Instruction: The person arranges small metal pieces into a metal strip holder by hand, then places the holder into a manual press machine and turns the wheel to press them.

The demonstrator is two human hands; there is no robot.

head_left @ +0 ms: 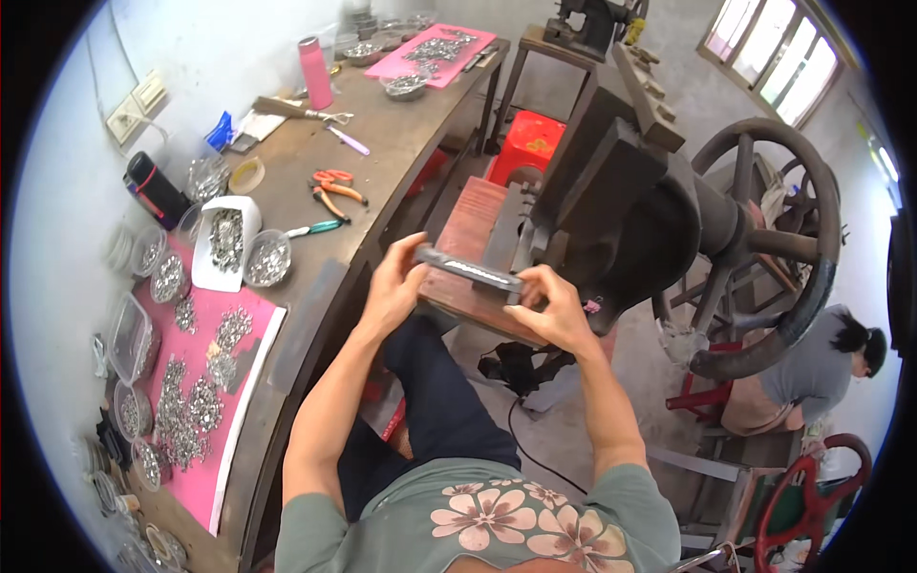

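Note:
Between both hands I hold a narrow dark metal bar (466, 268) with a row of small shiny pieces along its top. My left hand (392, 289) is closed on its left end, fingers and thumb pinching it. At the other end, my right hand (556, 307) grips the bar between thumb and fingers. Beneath and behind it lies a reddish wooden board (470, 212) in front of a big dark cast-iron press (621, 215). The press's working gap is partly hidden by its own body.
A heavy flywheel (823, 258) stands right of the press. On the left workbench (287, 177) are pliers (334, 198), a pink mat (244, 382) with heaped metal bits, and several filled bowls (267, 258). A red stool (527, 138) stands behind; another person (812, 368) bends down at right.

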